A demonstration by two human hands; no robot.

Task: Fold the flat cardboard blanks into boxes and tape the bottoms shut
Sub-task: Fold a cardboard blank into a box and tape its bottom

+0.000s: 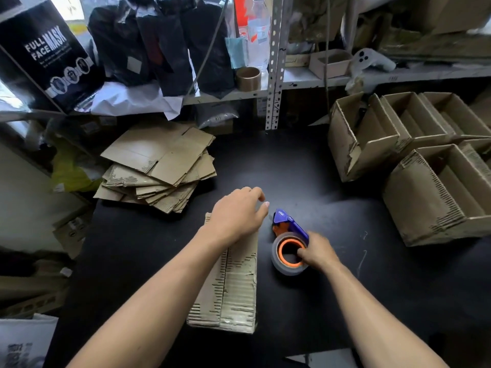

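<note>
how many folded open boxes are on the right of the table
4 at least. Back row: near box, middle box, far box. Front box sits nearer the camera. A fifth edge shows behind it, and more may lie past the frame's right edge.

We see a dim room. Bright light comes in from the far left and washes that corner out. The dark surface shines a little. Lines bend at the edges. The shelf stuff far away looks soft and blurry.

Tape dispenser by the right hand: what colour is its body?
Purple body, orange core inside the tape roll; tape dispenser shows clearly in the head view.
</note>
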